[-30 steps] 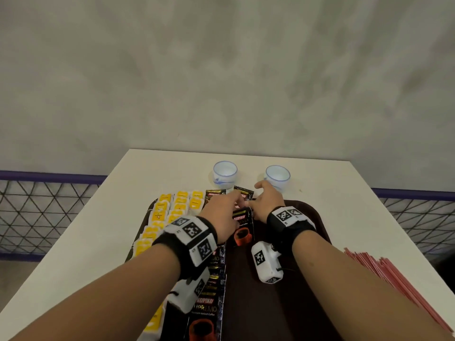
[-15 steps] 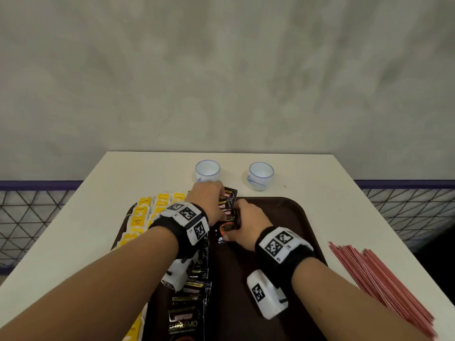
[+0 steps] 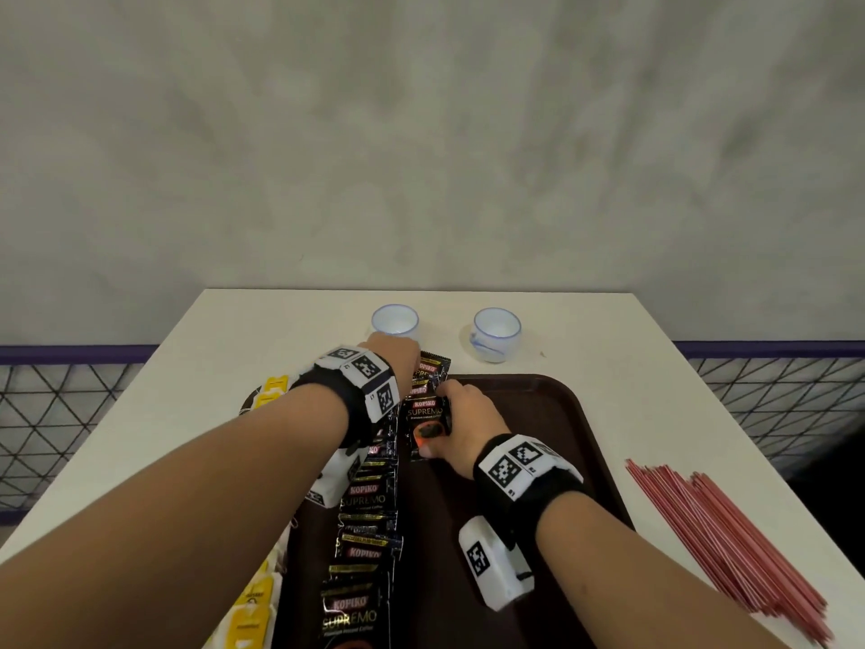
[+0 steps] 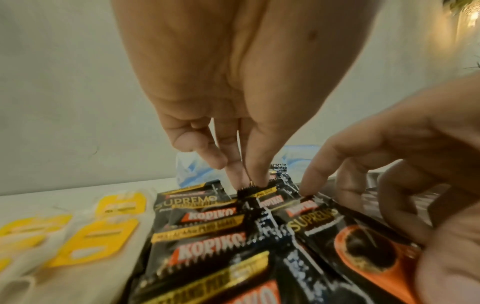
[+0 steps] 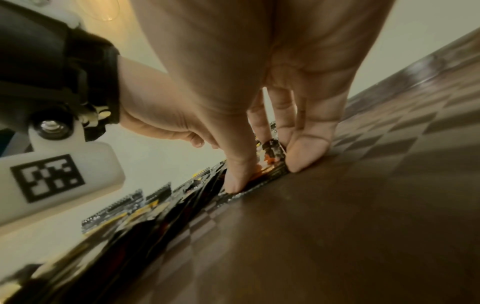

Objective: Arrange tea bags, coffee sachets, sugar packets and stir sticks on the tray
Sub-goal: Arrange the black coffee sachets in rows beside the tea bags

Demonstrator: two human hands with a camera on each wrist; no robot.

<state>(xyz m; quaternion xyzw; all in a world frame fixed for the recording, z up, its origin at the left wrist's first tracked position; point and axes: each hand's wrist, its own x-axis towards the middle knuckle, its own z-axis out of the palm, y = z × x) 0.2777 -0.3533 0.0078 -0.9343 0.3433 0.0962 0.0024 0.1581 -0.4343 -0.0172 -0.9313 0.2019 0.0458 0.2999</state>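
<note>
At the centre of the head view, one black coffee sachet (image 3: 428,426) is pinched by the right hand (image 3: 461,426) — thumb on its near orange end, fingers curled over its far edge — where it lies on the brown tray (image 3: 538,414). Just above, the left hand (image 3: 393,356) is set with bent fingertips (image 4: 255,179) pressed on the top edge of another sachet, nothing being grasped. A row of overlapping coffee sachets (image 3: 367,531) is laid down the lower centre, yellow-tagged tea bags (image 3: 255,611) at its left. Red stir sticks (image 3: 721,541) are spread on the table (image 3: 608,348) at right.
</note>
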